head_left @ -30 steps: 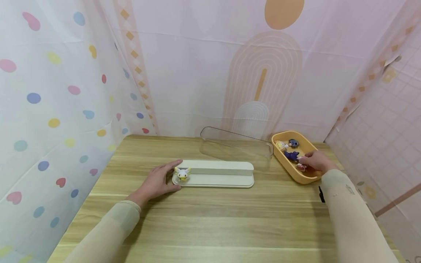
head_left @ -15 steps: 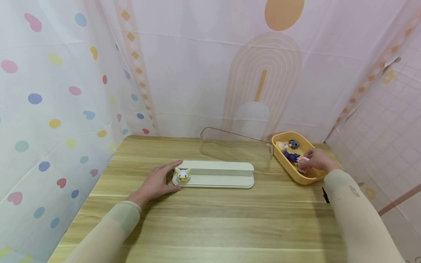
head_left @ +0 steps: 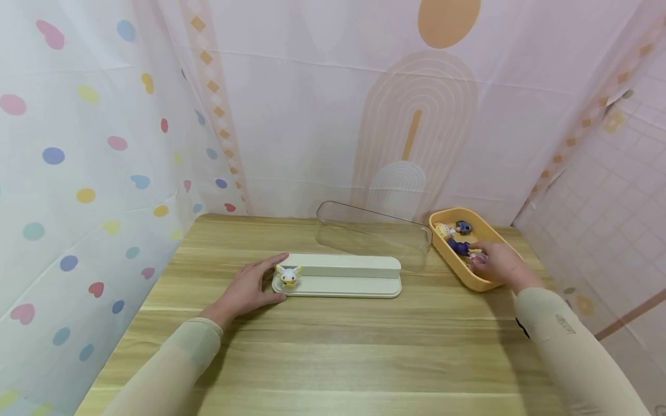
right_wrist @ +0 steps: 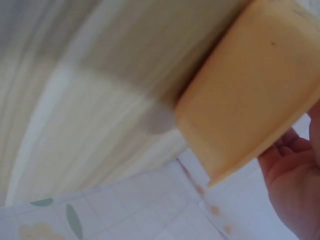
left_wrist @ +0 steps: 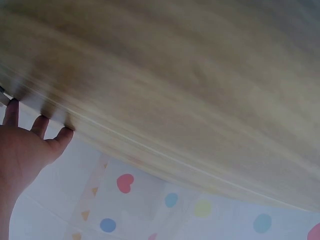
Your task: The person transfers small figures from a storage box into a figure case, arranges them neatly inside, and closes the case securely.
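The left hand (head_left: 253,283) lies at the left end of a long cream base (head_left: 348,284), thumb and forefinger spread wide along its front and back edges; the other fingers are mostly hidden in the head view. Just inside that spread, a white-and-yellow figurine (head_left: 288,276) stands on the base. The left wrist view cuts the hand off at the frame's edge and catches only a sliver of whatever it touches.

The right hand (head_left: 502,263) reaches into an orange tray (head_left: 467,277) at the desk's (head_left: 333,352) far right, over a pink figurine (head_left: 478,258)—partly covered by the hand, so whether the fingers pinch it I cannot tell. The right wrist view does not settle it: the tray's wall blocks the fingertips. A purple figurine (head_left: 459,247) lies just beside, its shape hard to read; farther back are a yellow-and-white figurine (head_left: 444,230) and a dark blue one (head_left: 464,227), both small and indistinct. Behind the base, a clear cover (head_left: 374,231) shows mainly as a thin outline.
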The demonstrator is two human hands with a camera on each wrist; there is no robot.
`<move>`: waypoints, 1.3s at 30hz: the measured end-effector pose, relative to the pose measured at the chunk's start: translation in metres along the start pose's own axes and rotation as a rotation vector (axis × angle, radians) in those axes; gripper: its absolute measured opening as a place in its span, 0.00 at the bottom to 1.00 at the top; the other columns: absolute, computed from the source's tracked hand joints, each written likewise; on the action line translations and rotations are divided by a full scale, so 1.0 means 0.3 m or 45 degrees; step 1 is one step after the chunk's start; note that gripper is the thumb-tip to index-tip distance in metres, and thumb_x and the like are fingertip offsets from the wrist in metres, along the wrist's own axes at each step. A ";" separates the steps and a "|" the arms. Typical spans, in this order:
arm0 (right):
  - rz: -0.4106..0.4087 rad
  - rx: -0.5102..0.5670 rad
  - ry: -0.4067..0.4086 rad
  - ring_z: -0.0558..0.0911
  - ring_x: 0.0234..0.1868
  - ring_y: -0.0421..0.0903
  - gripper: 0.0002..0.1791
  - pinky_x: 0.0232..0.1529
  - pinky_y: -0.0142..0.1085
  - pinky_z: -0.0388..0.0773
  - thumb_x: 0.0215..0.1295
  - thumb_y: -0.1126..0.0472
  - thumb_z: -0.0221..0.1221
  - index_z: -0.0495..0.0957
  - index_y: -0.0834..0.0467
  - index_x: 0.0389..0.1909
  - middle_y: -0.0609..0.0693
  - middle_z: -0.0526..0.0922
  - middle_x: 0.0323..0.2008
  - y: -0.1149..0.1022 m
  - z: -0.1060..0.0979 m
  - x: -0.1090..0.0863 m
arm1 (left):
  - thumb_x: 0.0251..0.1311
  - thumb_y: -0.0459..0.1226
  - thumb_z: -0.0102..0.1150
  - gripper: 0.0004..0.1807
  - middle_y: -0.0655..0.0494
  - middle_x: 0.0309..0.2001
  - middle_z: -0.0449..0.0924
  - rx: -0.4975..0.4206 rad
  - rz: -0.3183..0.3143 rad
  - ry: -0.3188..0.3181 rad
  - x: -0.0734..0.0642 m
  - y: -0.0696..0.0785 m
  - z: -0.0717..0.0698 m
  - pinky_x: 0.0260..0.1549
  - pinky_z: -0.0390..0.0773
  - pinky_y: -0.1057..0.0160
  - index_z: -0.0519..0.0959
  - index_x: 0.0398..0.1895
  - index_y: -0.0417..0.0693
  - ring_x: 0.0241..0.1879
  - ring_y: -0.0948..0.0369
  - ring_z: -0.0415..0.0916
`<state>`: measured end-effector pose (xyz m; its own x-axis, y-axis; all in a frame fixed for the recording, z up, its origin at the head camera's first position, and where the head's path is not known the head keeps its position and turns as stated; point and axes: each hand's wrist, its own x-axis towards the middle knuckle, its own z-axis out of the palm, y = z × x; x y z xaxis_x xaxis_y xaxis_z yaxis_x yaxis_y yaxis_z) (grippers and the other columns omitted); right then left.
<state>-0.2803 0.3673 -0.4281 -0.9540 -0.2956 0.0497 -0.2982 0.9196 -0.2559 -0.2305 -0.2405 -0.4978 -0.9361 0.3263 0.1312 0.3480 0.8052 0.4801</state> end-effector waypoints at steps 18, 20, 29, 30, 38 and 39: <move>0.018 -0.113 -0.025 0.82 0.34 0.53 0.15 0.40 0.52 0.83 0.65 0.64 0.68 0.82 0.63 0.51 0.58 0.86 0.35 -0.024 0.006 0.004 | 0.57 0.51 0.81 0.53 0.44 0.78 0.72 0.001 0.004 0.010 0.001 -0.002 -0.001 0.74 0.61 0.26 0.61 0.84 0.69 0.74 0.32 0.69; 0.047 -0.058 -0.003 0.80 0.33 0.52 0.18 0.38 0.50 0.81 0.63 0.62 0.69 0.80 0.64 0.52 0.58 0.84 0.34 -0.022 0.005 0.005 | 0.57 0.51 0.81 0.53 0.44 0.78 0.72 0.001 0.001 0.009 0.001 -0.001 -0.001 0.74 0.61 0.25 0.61 0.84 0.69 0.74 0.32 0.69; 0.160 0.098 0.110 0.81 0.38 0.57 0.24 0.40 0.47 0.78 0.61 0.57 0.70 0.78 0.64 0.54 0.63 0.85 0.39 -0.011 0.007 0.010 | 0.57 0.51 0.81 0.54 0.43 0.77 0.72 0.011 0.002 0.007 0.002 -0.001 -0.007 0.74 0.62 0.25 0.61 0.84 0.68 0.73 0.32 0.70; 0.171 0.107 0.113 0.81 0.38 0.57 0.26 0.40 0.47 0.78 0.62 0.56 0.71 0.77 0.64 0.57 0.62 0.85 0.38 -0.012 0.005 0.010 | 0.57 0.52 0.81 0.54 0.43 0.77 0.72 0.013 0.003 0.007 0.003 -0.001 -0.007 0.73 0.62 0.25 0.61 0.84 0.68 0.73 0.32 0.70; 0.144 0.161 0.239 0.77 0.32 0.55 0.30 0.33 0.42 0.73 0.63 0.61 0.70 0.77 0.63 0.66 0.65 0.83 0.35 -0.021 -0.047 -0.011 | 0.57 0.51 0.81 0.53 0.44 0.77 0.73 0.010 0.005 -0.001 -0.001 0.000 -0.007 0.75 0.60 0.26 0.61 0.84 0.68 0.73 0.32 0.70; 0.145 0.169 0.268 0.77 0.32 0.55 0.29 0.33 0.41 0.72 0.63 0.61 0.70 0.78 0.63 0.65 0.68 0.84 0.37 -0.024 -0.058 -0.015 | 0.57 0.52 0.81 0.53 0.44 0.77 0.73 0.010 0.006 -0.004 -0.001 0.000 -0.007 0.75 0.60 0.26 0.61 0.84 0.68 0.73 0.32 0.70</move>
<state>-0.2742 0.3666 -0.4096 -0.9705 -0.1190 0.2097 -0.1954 0.8977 -0.3950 -0.2303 -0.2415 -0.4960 -0.9342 0.3319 0.1308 0.3531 0.8073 0.4729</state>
